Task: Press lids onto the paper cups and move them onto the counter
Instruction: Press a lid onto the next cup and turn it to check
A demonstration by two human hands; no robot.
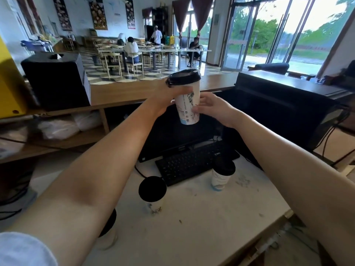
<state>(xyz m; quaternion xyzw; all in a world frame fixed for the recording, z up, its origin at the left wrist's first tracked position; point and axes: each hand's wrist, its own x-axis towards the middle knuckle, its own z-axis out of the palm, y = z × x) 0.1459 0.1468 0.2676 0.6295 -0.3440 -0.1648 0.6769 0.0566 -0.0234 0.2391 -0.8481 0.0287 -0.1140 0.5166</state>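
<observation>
A tall white paper cup [187, 110] with printed artwork and a black lid [184, 76] is held up in the air in front of the wooden counter [119, 93]. My left hand [167, 96] grips it near the top, just under the lid. My right hand [213, 109] touches its lower side with the fingertips. Three more lidded cups stand on the white table below: one [221, 176] by the keyboard, one [152, 192] in the middle, and one [108, 229] partly hidden under my left forearm.
A black keyboard [190, 164] and a dark monitor [184, 139] sit on the white table [211, 217]. A black box [55, 79] stands on the counter's left, a black machine [284, 108] at the right. People sit at tables far behind.
</observation>
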